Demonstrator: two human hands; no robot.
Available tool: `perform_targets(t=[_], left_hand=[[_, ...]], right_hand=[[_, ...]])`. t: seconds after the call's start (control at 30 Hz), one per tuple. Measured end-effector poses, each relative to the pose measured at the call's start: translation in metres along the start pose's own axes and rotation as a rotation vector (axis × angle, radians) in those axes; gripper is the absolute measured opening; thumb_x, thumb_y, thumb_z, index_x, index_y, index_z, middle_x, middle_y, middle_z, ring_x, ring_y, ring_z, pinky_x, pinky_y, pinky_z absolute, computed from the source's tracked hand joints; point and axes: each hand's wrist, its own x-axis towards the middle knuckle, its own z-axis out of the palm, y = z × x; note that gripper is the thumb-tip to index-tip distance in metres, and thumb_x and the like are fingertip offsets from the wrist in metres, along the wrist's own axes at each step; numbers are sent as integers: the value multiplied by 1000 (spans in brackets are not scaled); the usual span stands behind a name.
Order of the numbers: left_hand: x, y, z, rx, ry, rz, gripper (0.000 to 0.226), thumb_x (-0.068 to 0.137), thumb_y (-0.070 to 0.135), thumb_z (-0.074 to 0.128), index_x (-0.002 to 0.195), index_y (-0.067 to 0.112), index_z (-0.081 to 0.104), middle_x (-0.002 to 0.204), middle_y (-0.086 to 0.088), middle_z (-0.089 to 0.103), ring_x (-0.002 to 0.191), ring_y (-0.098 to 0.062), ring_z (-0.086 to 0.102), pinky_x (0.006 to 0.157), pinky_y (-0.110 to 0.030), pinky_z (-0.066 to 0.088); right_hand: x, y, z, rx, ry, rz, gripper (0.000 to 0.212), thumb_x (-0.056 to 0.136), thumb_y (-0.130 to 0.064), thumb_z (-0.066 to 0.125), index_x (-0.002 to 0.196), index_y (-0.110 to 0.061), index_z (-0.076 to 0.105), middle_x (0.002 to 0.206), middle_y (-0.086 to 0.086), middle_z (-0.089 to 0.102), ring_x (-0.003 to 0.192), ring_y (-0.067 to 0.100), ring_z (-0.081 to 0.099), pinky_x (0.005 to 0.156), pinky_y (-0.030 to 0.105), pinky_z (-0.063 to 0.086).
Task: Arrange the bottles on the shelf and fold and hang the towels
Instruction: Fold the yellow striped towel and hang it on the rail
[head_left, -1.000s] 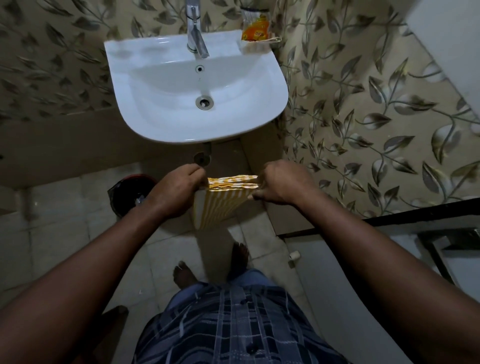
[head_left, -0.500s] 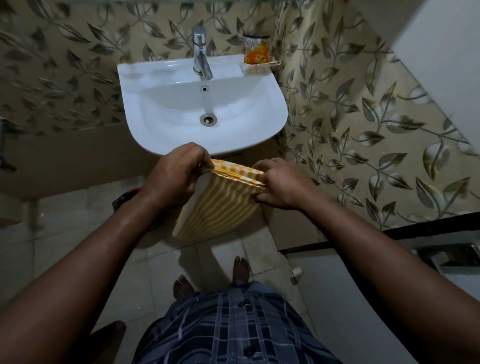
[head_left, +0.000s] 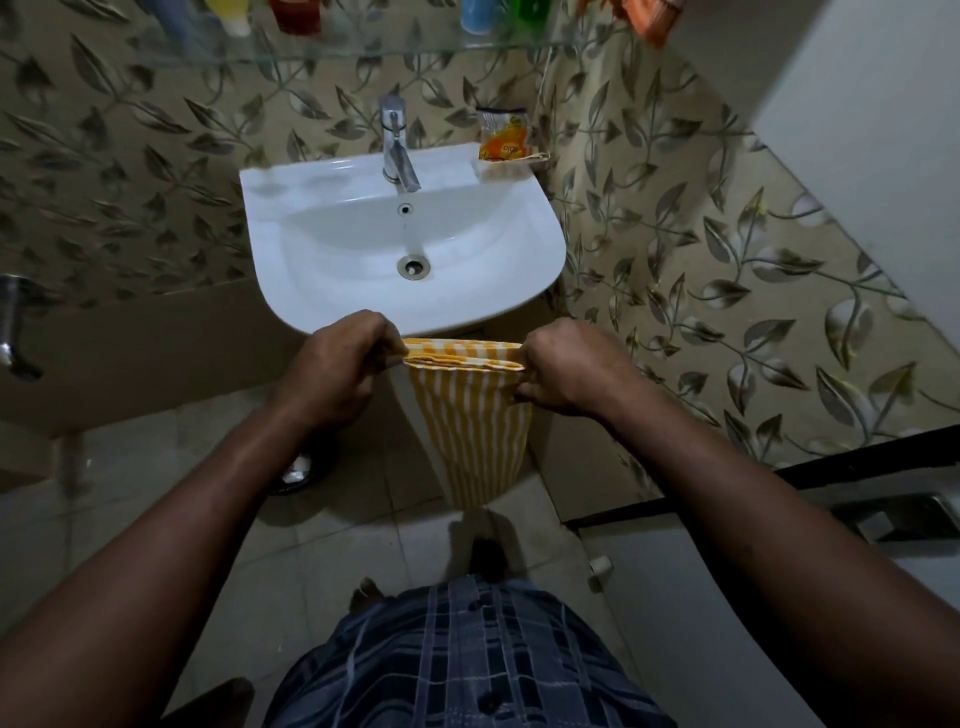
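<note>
Both hands, left (head_left: 340, 371) and right (head_left: 563, 371), have pulled the folded striped towel (head_left: 467, 415) taut and level below the sink (head_left: 291, 218), each grip pinching a top corner, probably ready for hanging.

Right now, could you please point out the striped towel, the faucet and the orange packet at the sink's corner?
Striped towel (head_left: 470, 431): head view, on its hanging striped face.
Faucet (head_left: 400, 161): head view, on its metal spout.
Orange packet (head_left: 505, 137): head view, on its printed front.

Both hands, left hand (head_left: 340, 364) and right hand (head_left: 563, 371), pinch the folded striped towel (head_left: 470, 415) below the sink (head_left: 291, 249).
</note>
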Motion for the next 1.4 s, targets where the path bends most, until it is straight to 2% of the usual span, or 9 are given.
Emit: perform_targets(t=[0.17, 0.3, 0.43, 0.63, 0.77, 0.9, 1.03, 1.27, 1.4], left_hand=[[13, 1, 1, -30, 18, -34, 28, 86, -10, 72, 99, 15, 70, 98, 2, 72, 89, -4, 62, 78, -5, 42], [18, 3, 3, -68, 47, -72, 18, 91, -1, 74, 99, 14, 71, 99, 1, 74, 92, -17, 67, 80, -28, 51], [22, 4, 2, -30, 26, -25, 24, 87, -7, 72, 98, 14, 71, 96, 0, 74, 89, -18, 68, 80, -36, 55], [28, -1, -8, 51, 60, -23, 27, 85, -10, 70, 97, 14, 70, 95, 3, 70, 87, -15, 61, 74, -9, 39], [31, 10, -10, 140, 78, 64, 26, 89, -7, 67, 103, 15, 66, 98, -4, 66, 94, -28, 57, 74, -32, 40], [33, 17, -17, 286, 15, 246, 32, 92, 2, 54, 116, 13, 73, 105, -10, 64, 95, -30, 50, 70, -34, 36], [38, 20, -13, 375, -69, 316, 45, 85, -4, 58, 123, 14, 75, 108, -15, 64, 94, -35, 53, 72, -33, 33], [49, 34, -14, 506, -164, 271, 48, 83, -2, 69, 127, 16, 74, 111, -14, 62, 101, -35, 53, 79, -44, 48], [47, 35, -10, 541, -255, 263, 49, 86, -1, 60, 129, 18, 73, 113, -10, 61, 104, -31, 51, 84, -42, 47]], right_hand=[[2, 7, -9, -20, -3, 64, 47, 85, -68, 71, 92, -21, 73, 82, 2, 64, 80, 26, 64, 63, 34, 50], [0, 11, -6, 26, -22, 75, 48, 84, -68, 72, 93, -21, 75, 81, 1, 66, 80, 24, 64, 69, 36, 56], [0, 15, 0, 71, -3, 75, 49, 87, -71, 65, 92, -24, 77, 87, 3, 70, 84, 26, 66, 66, 34, 50], [-1, 23, -4, 274, 97, -90, 27, 84, -52, 79, 87, -26, 75, 90, -3, 72, 86, 24, 67, 67, 36, 50], [-6, 25, -4, 201, 226, -219, 35, 83, -53, 81, 90, -19, 77, 90, 1, 71, 79, 24, 67, 62, 36, 53], [-9, 31, -14, 35, 301, -284, 37, 85, -53, 77, 102, -20, 78, 96, 3, 75, 78, 30, 71, 59, 36, 55], [-2, 27, -20, -129, 132, -132, 46, 85, -66, 68, 109, -28, 68, 101, 0, 72, 89, 30, 69, 67, 37, 54], [3, 14, -17, -93, 0, -199, 15, 91, -32, 65, 103, -24, 63, 93, 2, 59, 83, 30, 63, 67, 42, 56], [6, 21, -15, -104, -84, -160, 22, 89, -15, 63, 107, -25, 71, 95, 3, 66, 89, 28, 67, 70, 38, 56]])
